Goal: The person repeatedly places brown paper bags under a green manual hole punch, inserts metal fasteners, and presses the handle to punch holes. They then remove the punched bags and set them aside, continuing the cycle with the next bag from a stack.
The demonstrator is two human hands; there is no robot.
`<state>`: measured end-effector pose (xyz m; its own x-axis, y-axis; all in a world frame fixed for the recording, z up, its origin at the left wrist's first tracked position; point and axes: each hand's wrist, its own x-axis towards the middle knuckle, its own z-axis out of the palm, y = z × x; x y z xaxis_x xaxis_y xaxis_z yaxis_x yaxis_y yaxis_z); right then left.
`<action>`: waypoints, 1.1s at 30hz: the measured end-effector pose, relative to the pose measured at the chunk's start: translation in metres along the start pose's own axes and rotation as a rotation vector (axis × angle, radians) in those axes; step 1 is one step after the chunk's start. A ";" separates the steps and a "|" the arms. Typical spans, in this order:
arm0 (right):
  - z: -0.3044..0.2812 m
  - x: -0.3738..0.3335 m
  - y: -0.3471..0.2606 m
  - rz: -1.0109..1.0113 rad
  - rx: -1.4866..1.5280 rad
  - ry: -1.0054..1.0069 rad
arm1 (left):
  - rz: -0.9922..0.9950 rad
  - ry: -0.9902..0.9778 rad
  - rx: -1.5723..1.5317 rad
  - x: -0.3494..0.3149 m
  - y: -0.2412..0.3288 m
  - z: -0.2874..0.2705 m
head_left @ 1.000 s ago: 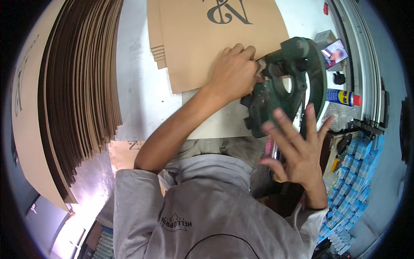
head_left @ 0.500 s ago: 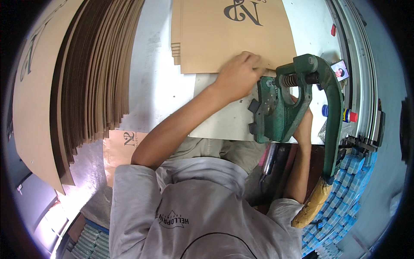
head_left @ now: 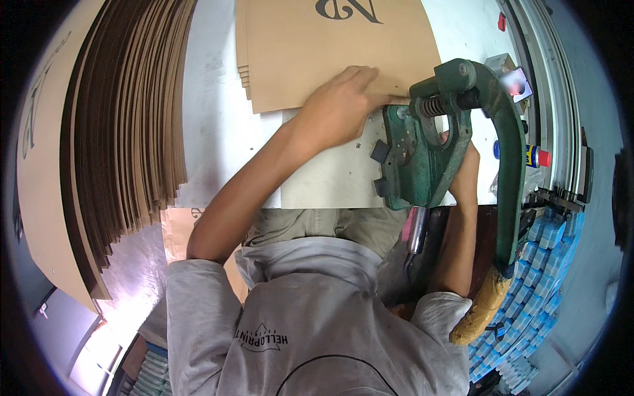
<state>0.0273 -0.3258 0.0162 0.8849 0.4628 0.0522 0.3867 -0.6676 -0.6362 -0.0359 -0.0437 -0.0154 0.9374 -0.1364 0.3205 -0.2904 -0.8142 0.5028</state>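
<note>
My left hand lies on the near edge of a stack of flat brown kraft paper bags, palm down. Its fingers rest on the top bag, apart from the thumb, which points toward the press. A green hand-lever press stands to the right, its jaw at the corner of the bags. My right hand is behind the press body; its fingers are mostly hidden and what they touch does not show. The press lever curves down to a handle wrapped in yellow tape.
A tall row of brown cardboard-coloured bags stands at the left. On the table's right side are a phone, a blue can with a red cap and a red object. Blue bundles are piled at lower right.
The whole view has shifted, with bags and press appearing farther left and slightly higher. My left hand stays at the bags' edge, its fingers a little more spread. My right hand remains behind the press.
</note>
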 end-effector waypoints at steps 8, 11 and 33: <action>0.011 0.009 -0.001 0.063 0.507 -0.070 | -0.097 -0.079 0.409 -0.063 -0.007 -0.051; 0.026 0.021 0.013 0.075 0.683 -0.029 | -0.089 -0.070 0.441 -0.059 -0.021 -0.043; 0.028 0.033 0.015 0.223 0.511 -0.039 | 0.118 0.285 0.263 -0.003 -0.048 -0.014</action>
<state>0.0547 -0.3043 -0.0137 0.9169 0.3705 -0.1485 0.0076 -0.3883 -0.9215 -0.0278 0.0034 -0.0297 0.7990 -0.1061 0.5919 -0.2994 -0.9238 0.2385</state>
